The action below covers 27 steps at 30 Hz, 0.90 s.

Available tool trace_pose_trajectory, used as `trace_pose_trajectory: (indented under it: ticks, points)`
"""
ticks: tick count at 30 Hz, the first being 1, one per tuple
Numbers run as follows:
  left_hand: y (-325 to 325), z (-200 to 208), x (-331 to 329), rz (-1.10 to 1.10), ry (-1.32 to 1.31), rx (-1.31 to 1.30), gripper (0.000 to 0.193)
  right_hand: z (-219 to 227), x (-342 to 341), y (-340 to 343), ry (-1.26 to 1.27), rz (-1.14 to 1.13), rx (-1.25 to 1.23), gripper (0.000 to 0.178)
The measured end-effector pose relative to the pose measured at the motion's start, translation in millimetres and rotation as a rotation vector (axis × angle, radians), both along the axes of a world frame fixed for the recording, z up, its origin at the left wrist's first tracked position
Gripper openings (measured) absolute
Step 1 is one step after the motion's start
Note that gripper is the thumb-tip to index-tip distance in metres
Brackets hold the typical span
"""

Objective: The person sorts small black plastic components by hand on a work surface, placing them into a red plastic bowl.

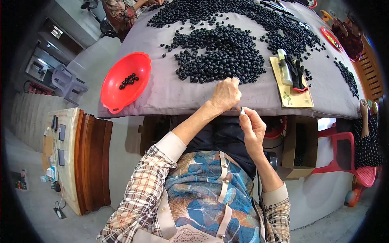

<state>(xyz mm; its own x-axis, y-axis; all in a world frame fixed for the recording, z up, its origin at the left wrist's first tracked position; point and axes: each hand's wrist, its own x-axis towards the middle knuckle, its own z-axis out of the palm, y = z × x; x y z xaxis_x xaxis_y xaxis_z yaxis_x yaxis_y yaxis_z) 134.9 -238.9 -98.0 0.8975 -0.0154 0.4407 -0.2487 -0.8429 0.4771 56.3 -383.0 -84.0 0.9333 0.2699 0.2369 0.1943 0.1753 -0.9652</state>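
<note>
A large pile of black round beads [221, 58], some showing holes, covers much of the grey cloth on the table. My left hand [227, 95] is at the pile's near edge with its fingers curled together. A small pale, shiny ring shape shows at its fingertips, but what the fingers hold is hidden. Close to it, just past the table's front edge, my right hand [253, 128] pinches a small tool with a metallic tip [242, 110]. Most of that tool is covered by my fingers and its kind does not show.
A red plastic bowl [126, 83] with several beads stands at the left. To the right, a black glove [297, 75] and a whitish tube [285, 69] lie on a yellow envelope [289, 95]. Other people sit around the table. An open cardboard box [302, 146] stands below.
</note>
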Motion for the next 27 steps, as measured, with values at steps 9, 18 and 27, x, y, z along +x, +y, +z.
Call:
trace_pose_trajectory:
  ticks: [9,18,27]
  points:
    - [12.6,-3.3,-8.8,-0.088,-0.088,0.061,0.007,0.1,-1.1,1.6,0.063,0.002,0.017,0.017]
    - [6.9,24.9,-84.1,-0.294,0.478,-1.384,0.017,1.8,3.5,0.6,0.204,0.044,0.101,0.021]
    - [10.9,18.2,-102.4,-0.360,0.451,-1.590,0.015,6.8,-4.6,8.0,0.180,0.209,0.152,0.018]
